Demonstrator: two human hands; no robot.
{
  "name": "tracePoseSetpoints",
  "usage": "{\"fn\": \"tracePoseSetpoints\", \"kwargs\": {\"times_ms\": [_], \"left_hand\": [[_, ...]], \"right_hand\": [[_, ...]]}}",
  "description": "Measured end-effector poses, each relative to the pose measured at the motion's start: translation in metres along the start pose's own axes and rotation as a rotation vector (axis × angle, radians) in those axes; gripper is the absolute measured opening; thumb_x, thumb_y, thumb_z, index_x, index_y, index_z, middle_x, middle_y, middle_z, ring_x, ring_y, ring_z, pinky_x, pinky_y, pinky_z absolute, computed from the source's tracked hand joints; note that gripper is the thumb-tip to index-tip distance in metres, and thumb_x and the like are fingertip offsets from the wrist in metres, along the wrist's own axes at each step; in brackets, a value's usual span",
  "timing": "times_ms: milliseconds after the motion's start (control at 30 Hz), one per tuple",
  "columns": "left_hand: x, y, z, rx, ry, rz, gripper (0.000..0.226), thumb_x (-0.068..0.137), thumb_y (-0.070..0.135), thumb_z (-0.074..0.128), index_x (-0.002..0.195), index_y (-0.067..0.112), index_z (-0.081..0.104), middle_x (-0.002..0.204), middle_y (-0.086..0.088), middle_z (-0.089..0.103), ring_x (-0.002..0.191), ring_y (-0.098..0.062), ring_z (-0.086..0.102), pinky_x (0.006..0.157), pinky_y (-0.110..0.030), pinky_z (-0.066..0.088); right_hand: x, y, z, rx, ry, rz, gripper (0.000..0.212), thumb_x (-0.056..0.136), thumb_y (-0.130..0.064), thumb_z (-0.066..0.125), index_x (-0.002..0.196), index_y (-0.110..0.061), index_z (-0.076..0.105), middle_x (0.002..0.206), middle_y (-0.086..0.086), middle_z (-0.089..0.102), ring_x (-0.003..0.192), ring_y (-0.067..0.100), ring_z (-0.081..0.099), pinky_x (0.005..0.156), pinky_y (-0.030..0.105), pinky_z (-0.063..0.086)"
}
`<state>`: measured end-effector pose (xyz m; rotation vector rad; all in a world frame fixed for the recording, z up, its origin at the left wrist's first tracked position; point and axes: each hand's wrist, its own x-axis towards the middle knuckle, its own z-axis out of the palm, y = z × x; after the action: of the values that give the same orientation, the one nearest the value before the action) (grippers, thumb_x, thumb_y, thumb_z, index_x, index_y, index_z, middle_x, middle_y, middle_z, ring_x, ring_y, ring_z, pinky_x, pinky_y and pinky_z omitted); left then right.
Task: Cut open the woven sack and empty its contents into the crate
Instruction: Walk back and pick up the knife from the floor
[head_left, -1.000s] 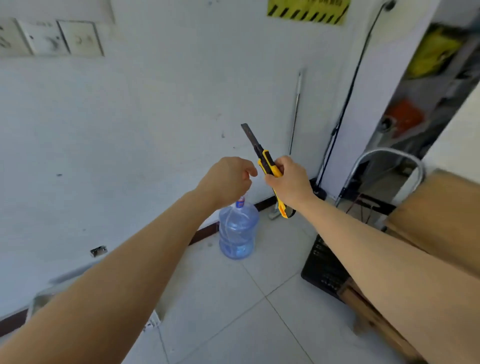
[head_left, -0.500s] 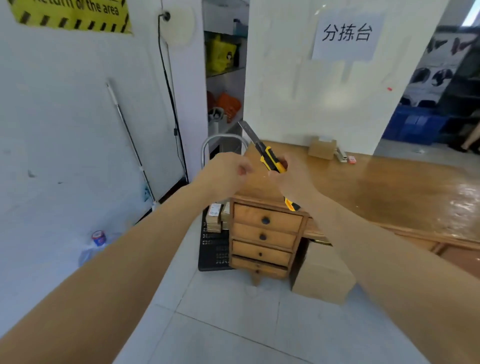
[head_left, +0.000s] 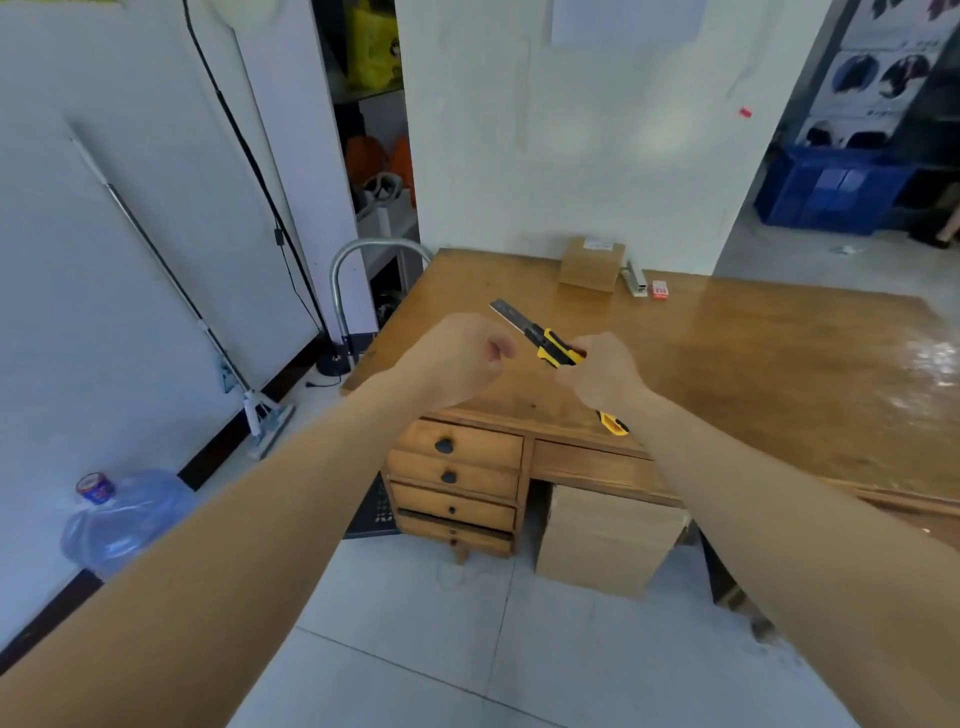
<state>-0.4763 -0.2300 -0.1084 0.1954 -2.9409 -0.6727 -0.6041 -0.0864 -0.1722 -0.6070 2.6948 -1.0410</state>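
We see a white wall (head_left: 130, 260) on the left and a pale tiled floor (head_left: 415, 649) below. A big wooden desk (head_left: 779, 364) with a shiny top stands ahead and fills the right side. It has a column of drawers (head_left: 457, 478) at its left end. Under the desk, just beside the drawers, stands a cardboard box (head_left: 602, 545). Far at the back right there are stacked blue crates (head_left: 826, 189) on the floor. A large water bottle (head_left: 124, 519) lies tilted against the wall at the lower left, and a mop (head_left: 267, 418) leans on the same wall. On the far edge of the desk stands a small carton (head_left: 592, 262).

Both bare forearms reach forward over the near corner of the desk. The left hand (head_left: 457, 358) is curled into a loose fist and holds nothing. The right hand (head_left: 605, 371) is wrapped around the yellow and black utility knife (head_left: 553, 348). The knife is in the air above the desk top. Its blade (head_left: 511, 315) is pushed out and points up and to the left, close to the left hand but apart from it. Beside the carton lie a stapler (head_left: 638, 278) and a small red box (head_left: 660, 289).
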Motion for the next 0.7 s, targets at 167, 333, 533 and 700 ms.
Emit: {"fn": "tracePoseSetpoints", "kwargs": {"times_ms": [167, 333, 533, 700], "left_hand": [[0.048, -0.008, 0.016, 0.002, -0.028, -0.036, 0.028, 0.093, 0.012, 0.050, 0.114, 0.015, 0.067, 0.112, -0.001, 0.066, 0.096, -0.012, 0.059, 0.082, -0.021, 0.046], [0.099, -0.026, 0.028, 0.001, -0.041, -0.050, 0.027, 0.093, 0.013, 0.050, 0.113, 0.017, 0.067, 0.109, -0.001, 0.065, 0.095, -0.017, 0.062, 0.087, -0.031, 0.052], [0.152, -0.046, 0.046, -0.009, -0.069, -0.116, 0.028, 0.093, 0.011, 0.048, 0.111, 0.015, 0.068, 0.112, -0.001, 0.066, 0.094, -0.016, 0.062, 0.082, -0.030, 0.054], [0.180, -0.061, 0.064, -0.008, -0.133, -0.191, 0.026, 0.094, 0.013, 0.049, 0.113, 0.017, 0.066, 0.109, -0.001, 0.066, 0.093, -0.013, 0.061, 0.076, -0.021, 0.044]], "right_hand": [[0.054, 0.028, 0.006, -0.075, -0.082, 0.021, 0.025, 0.084, -0.016, 0.061, 0.106, -0.005, 0.064, 0.076, 0.009, 0.054, 0.061, 0.022, 0.044, 0.054, 0.029, 0.034], [0.108, 0.055, 0.020, -0.209, -0.198, 0.010, 0.038, 0.087, -0.018, 0.063, 0.122, -0.010, 0.049, 0.096, 0.010, 0.057, 0.076, 0.024, 0.051, 0.054, 0.029, 0.036], [0.172, 0.082, 0.047, -0.340, -0.340, 0.035, 0.025, 0.088, -0.016, 0.058, 0.110, -0.005, 0.057, 0.078, 0.007, 0.052, 0.061, 0.021, 0.044, 0.048, 0.027, 0.030], [0.209, 0.106, 0.074, -0.446, -0.436, 0.022, 0.023, 0.087, -0.021, 0.058, 0.105, -0.007, 0.063, 0.075, 0.006, 0.055, 0.062, 0.023, 0.047, 0.049, 0.026, 0.033]]}}
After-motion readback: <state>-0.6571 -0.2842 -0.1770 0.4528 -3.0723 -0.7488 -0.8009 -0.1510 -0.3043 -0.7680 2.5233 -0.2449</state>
